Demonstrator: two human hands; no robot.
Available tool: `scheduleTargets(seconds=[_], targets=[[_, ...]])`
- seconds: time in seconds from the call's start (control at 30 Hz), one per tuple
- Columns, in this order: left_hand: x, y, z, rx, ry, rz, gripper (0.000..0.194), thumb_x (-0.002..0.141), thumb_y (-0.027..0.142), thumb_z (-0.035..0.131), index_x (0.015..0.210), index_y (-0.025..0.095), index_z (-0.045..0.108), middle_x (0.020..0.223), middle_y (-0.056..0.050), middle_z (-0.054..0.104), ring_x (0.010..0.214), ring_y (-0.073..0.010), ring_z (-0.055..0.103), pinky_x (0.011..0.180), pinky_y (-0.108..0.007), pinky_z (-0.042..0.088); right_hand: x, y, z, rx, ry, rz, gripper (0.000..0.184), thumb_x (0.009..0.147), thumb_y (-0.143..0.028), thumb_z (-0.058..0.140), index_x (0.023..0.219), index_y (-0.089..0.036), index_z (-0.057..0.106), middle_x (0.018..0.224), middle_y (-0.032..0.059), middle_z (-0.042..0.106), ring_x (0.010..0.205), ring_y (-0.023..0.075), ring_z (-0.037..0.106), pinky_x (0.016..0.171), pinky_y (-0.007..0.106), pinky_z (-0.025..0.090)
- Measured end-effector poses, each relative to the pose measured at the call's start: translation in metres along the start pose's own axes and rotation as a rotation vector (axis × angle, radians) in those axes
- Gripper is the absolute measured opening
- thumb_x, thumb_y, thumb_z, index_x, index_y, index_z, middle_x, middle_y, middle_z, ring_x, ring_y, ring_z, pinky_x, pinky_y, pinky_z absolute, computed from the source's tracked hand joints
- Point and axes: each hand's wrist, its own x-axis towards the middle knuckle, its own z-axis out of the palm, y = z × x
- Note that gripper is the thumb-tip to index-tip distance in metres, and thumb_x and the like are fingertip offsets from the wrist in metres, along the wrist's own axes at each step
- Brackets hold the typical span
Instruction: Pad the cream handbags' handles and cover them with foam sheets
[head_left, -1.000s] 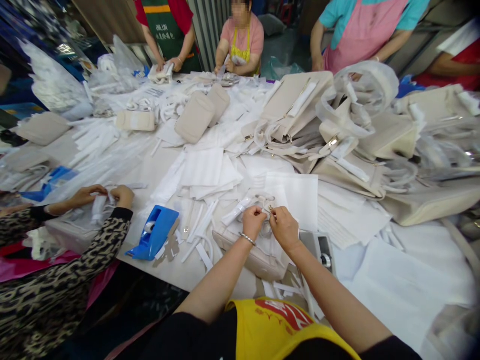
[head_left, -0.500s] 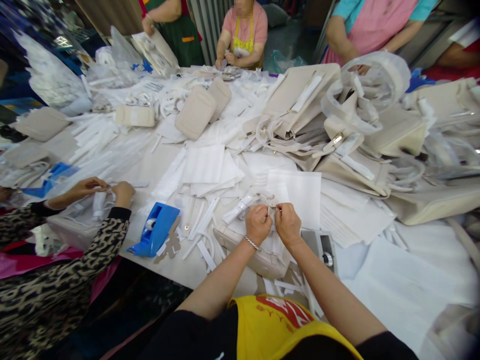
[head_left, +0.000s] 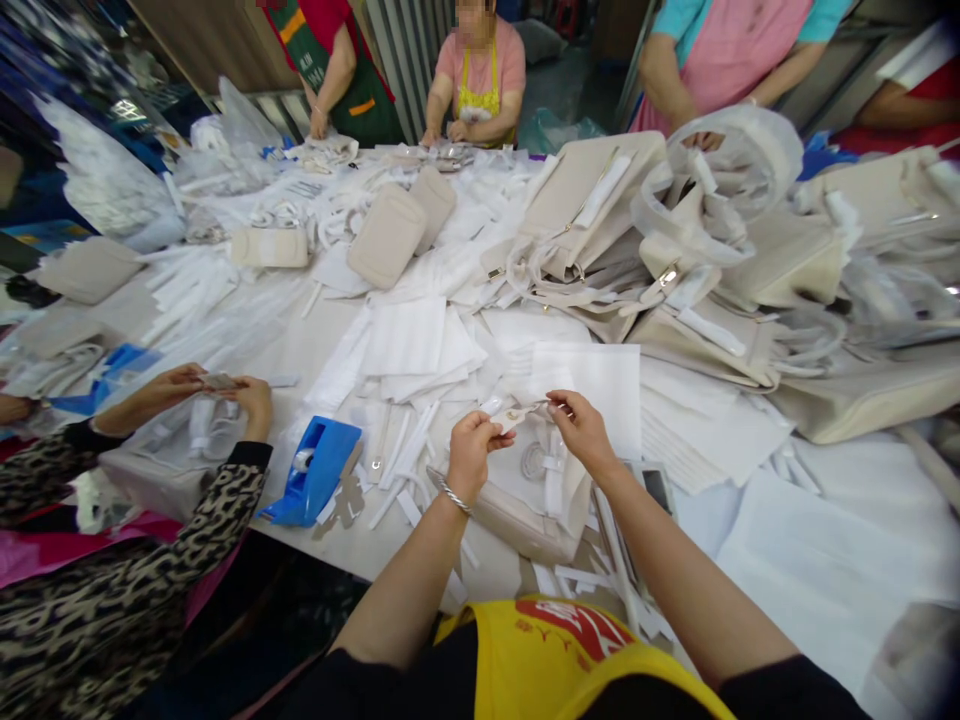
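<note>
Just above a beige handbag (head_left: 517, 520), both my hands hold a small beige tag (head_left: 514, 416) with a gold-coloured detail. My left hand (head_left: 471, 455) pinches the tag's left end between thumb and fingers. At the other end, my right hand (head_left: 583, 430) grips its thin tip, fingers closed. The handbag lies on the table below my hands, with clear plastic and a white wrapped strap (head_left: 553, 480) on top. A grey tape dispenser (head_left: 654, 490) stands right of the bag, partly hidden by my right forearm.
A blue tape dispenser (head_left: 319, 465) stands to the left, beside a co-worker's patterned sleeve (head_left: 202, 530). White foam sheets (head_left: 405, 340) lie ahead. Beige bags (head_left: 720, 330) are piled at right. More people work across the table.
My hands have moved apart, the left one leftward, and the tag now shows stretched between them. The co-worker at left now holds up a small beige piece.
</note>
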Motion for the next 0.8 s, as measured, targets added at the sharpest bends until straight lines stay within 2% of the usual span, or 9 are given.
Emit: scheduleTargets(seconds=[0.07, 0.13, 0.23, 0.3, 0.47, 0.57, 0.63, 0.7, 0.8], targets=[[0.0, 0.012, -0.004, -0.022, -0.013, -0.025, 0.014, 0.055, 0.017, 0.056, 0.061, 0.013, 0.043, 0.055, 0.002, 0.054, 0.055, -0.0135, 0.058, 0.053, -0.024, 0.047, -0.001, 0.003, 0.006, -0.001, 0.008, -0.021, 0.038, 0.076, -0.03, 0.044, 0.112, -0.017, 0.041, 0.105, 0.0084, 0.053, 0.087, 0.0174, 0.051, 0.071, 0.031, 0.042], [0.001, 0.018, -0.005, -0.019, -0.045, -0.056, 0.016, 0.054, 0.015, 0.057, 0.06, 0.013, 0.043, 0.055, 0.002, 0.054, 0.055, -0.0132, 0.059, 0.053, -0.023, 0.047, -0.002, 0.004, 0.013, -0.133, -0.028, -0.063, 0.045, 0.074, -0.029, 0.048, 0.116, -0.016, 0.038, 0.111, 0.0109, 0.05, 0.097, 0.0208, 0.047, 0.078, 0.035, 0.039], [0.006, 0.019, -0.003, 0.007, -0.064, -0.085, 0.018, 0.052, 0.014, 0.059, 0.058, 0.013, 0.042, 0.055, 0.001, 0.054, 0.056, -0.0138, 0.059, 0.053, -0.023, 0.047, 0.004, 0.0, 0.021, -0.373, -0.151, -0.089, 0.037, 0.078, -0.025, 0.044, 0.113, -0.016, 0.043, 0.099, 0.0092, 0.057, 0.092, 0.0205, 0.049, 0.079, 0.032, 0.037], [0.011, 0.02, -0.005, 0.033, -0.048, -0.091, 0.018, 0.051, 0.013, 0.059, 0.056, 0.013, 0.041, 0.053, 0.001, 0.054, 0.055, -0.0142, 0.059, 0.053, -0.023, 0.048, 0.01, -0.003, 0.023, -0.493, -0.184, -0.066, 0.03, 0.081, -0.025, 0.041, 0.109, -0.018, 0.046, 0.092, 0.0071, 0.06, 0.086, 0.0192, 0.05, 0.075, 0.029, 0.037], [0.016, 0.029, -0.031, 0.083, 0.015, -0.112, 0.016, 0.05, 0.012, 0.057, 0.055, 0.013, 0.042, 0.048, 0.002, 0.052, 0.053, -0.0134, 0.058, 0.05, -0.022, 0.047, 0.02, 0.003, 0.026, -0.645, -0.192, -0.067, 0.019, 0.081, -0.026, 0.042, 0.096, -0.02, 0.052, 0.084, 0.0048, 0.06, 0.081, 0.018, 0.049, 0.068, 0.026, 0.035], [0.01, 0.031, -0.048, 0.115, 0.05, -0.115, 0.017, 0.05, 0.013, 0.057, 0.056, 0.013, 0.041, 0.049, 0.003, 0.052, 0.054, -0.0132, 0.058, 0.049, -0.02, 0.046, 0.017, 0.009, 0.029, -0.669, -0.23, -0.097, 0.017, 0.081, -0.024, 0.041, 0.093, -0.019, 0.053, 0.082, 0.0056, 0.059, 0.082, 0.0188, 0.049, 0.069, 0.027, 0.035], [0.003, 0.029, -0.052, 0.183, 0.072, -0.083, 0.016, 0.051, 0.013, 0.057, 0.056, 0.014, 0.042, 0.048, 0.003, 0.052, 0.052, -0.0132, 0.058, 0.047, -0.02, 0.046, 0.015, 0.008, 0.03, -0.64, -0.248, -0.091, 0.023, 0.081, -0.023, 0.041, 0.1, -0.018, 0.052, 0.083, 0.0068, 0.059, 0.083, 0.0196, 0.05, 0.071, 0.029, 0.037], [-0.005, 0.026, -0.05, 0.259, 0.063, -0.052, 0.015, 0.051, 0.013, 0.057, 0.057, 0.014, 0.043, 0.049, 0.004, 0.052, 0.051, -0.0135, 0.058, 0.047, -0.021, 0.046, 0.014, 0.001, 0.027, -0.553, -0.247, -0.136, 0.035, 0.079, -0.023, 0.045, 0.113, -0.018, 0.045, 0.094, 0.0085, 0.058, 0.09, 0.021, 0.049, 0.077, 0.033, 0.037], [-0.012, 0.025, -0.043, 0.299, 0.003, -0.044, 0.015, 0.052, 0.014, 0.057, 0.059, 0.014, 0.044, 0.052, 0.003, 0.053, 0.053, -0.0146, 0.059, 0.049, -0.023, 0.047, 0.016, -0.01, 0.021, -0.362, -0.227, -0.342, 0.054, 0.073, -0.023, 0.053, 0.124, -0.021, 0.034, 0.121, 0.009, 0.044, 0.109, 0.0223, 0.038, 0.088, 0.037, 0.033]])
